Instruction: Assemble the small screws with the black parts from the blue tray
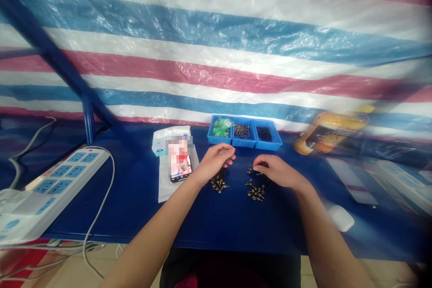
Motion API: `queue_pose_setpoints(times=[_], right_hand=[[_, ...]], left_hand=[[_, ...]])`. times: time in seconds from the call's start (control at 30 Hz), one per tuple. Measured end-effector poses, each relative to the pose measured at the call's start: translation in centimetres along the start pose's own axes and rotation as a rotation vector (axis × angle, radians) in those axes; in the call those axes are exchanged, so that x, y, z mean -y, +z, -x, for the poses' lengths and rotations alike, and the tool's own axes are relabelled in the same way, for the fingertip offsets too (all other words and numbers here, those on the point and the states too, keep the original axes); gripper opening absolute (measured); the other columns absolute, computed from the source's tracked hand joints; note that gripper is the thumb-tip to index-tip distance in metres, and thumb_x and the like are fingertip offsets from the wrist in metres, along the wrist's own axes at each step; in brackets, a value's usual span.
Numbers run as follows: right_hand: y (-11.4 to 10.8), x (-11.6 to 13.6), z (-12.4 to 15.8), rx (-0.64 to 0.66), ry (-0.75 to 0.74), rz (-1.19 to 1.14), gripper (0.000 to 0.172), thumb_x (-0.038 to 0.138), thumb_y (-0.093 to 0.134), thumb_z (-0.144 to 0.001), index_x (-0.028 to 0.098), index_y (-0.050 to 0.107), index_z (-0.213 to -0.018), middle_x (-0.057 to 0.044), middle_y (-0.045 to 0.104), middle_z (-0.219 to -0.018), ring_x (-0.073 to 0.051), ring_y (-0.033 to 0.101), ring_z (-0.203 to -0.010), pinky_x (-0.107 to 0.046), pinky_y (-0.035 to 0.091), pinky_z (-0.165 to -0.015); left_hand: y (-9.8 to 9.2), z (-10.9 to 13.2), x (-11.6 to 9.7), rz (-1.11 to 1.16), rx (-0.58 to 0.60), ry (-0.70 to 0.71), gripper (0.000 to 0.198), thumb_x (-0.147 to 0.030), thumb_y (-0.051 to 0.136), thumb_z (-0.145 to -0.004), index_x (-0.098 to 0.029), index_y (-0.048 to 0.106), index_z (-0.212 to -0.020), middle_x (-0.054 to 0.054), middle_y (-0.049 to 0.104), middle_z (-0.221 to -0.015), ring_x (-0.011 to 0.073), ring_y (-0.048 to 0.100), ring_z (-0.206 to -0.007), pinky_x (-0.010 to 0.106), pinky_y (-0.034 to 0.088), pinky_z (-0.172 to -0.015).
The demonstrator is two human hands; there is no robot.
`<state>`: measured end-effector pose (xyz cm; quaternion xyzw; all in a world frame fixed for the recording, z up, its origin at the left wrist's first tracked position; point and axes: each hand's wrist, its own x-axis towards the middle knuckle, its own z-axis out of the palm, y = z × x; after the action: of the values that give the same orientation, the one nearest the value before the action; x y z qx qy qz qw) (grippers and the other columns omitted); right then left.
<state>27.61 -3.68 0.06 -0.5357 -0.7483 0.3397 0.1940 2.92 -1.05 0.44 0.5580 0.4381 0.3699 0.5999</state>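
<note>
My left hand (pixel 216 160) hovers above the left pile of small dark screws (pixel 220 185), with its fingers curled and thumb and fingertips close together. Whatever is between those fingertips, if anything, is too small to make out. My right hand (pixel 275 169) is lowered at the upper edge of the other pile of screws (pixel 257 192), its thumb and forefinger pinched on a screw (pixel 259 173). A few screws lie loose beside its fingertips. Behind the hands stand three joined blue bins: a left one with a green plastic bag (pixel 221 127), a middle one with metal pieces (pixel 242 131), a right one with black pieces (pixel 263 134).
A phone (pixel 180 162) lies on a white packet (pixel 165 189) left of my hands. Farther left is a power strip (pixel 67 180) with a cable. On the right are a yellow-orange bottle (pixel 330 132), a flat pale box (pixel 353 182) and a white case (pixel 341 218). Striped sheeting hangs behind the blue table (pixel 236 229).
</note>
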Motion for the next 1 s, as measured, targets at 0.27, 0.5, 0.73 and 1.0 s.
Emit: queue_pose_setpoints(times=[0.27, 0.5, 0.73, 1.0], right_hand=[[0.3, 1.4, -0.5, -0.146, -0.029, -0.292, 0.027, 0.046, 0.059, -0.088, 0.02, 0.065, -0.093, -0.003, 0.067, -0.091, -0.019, 0.06, -0.084, -0.031, 0.047, -0.077], [2.2, 2.3, -1.3, -0.102, -0.029, -0.536, 0.031, 0.048, 0.064, -0.084, 0.019, 0.066, -0.096, -0.004, 0.068, -0.09, -0.02, 0.062, -0.088, -0.032, 0.048, -0.081], [3.2, 2.4, -1.6, -0.123, -0.005, -0.62, 0.032, 0.048, 0.067, -0.083, 0.019, 0.066, -0.096, -0.002, 0.067, -0.086, -0.018, 0.062, -0.085, -0.032, 0.049, -0.083], [4.3, 2.4, -2.2, -0.208, -0.01, -0.641, 0.032, 0.05, 0.069, -0.081, 0.019, 0.069, -0.092, -0.003, 0.069, -0.086, -0.018, 0.064, -0.081, -0.033, 0.052, -0.08]], left_hand=[[0.3, 0.0, 0.6, -0.067, 0.079, 0.051, 0.036, -0.049, 0.065, -0.084, -0.019, 0.066, -0.105, 0.007, 0.071, -0.093, 0.0152, 0.064, -0.077, 0.025, 0.048, -0.065], [0.8, 0.2, 0.9, -0.073, 0.171, 0.081, 0.04, -0.047, 0.066, -0.085, -0.017, 0.067, -0.11, 0.007, 0.072, -0.091, 0.0153, 0.066, -0.077, 0.025, 0.05, -0.065], [0.9, 0.3, 0.7, -0.066, 0.202, 0.087, 0.037, -0.044, 0.068, -0.084, -0.014, 0.069, -0.106, 0.009, 0.073, -0.092, 0.0151, 0.065, -0.077, 0.027, 0.052, -0.069], [0.9, 0.2, 1.2, -0.018, 0.176, 0.075, 0.032, -0.04, 0.072, -0.082, -0.014, 0.069, -0.101, 0.008, 0.073, -0.091, 0.0145, 0.066, -0.078, 0.027, 0.054, -0.071]])
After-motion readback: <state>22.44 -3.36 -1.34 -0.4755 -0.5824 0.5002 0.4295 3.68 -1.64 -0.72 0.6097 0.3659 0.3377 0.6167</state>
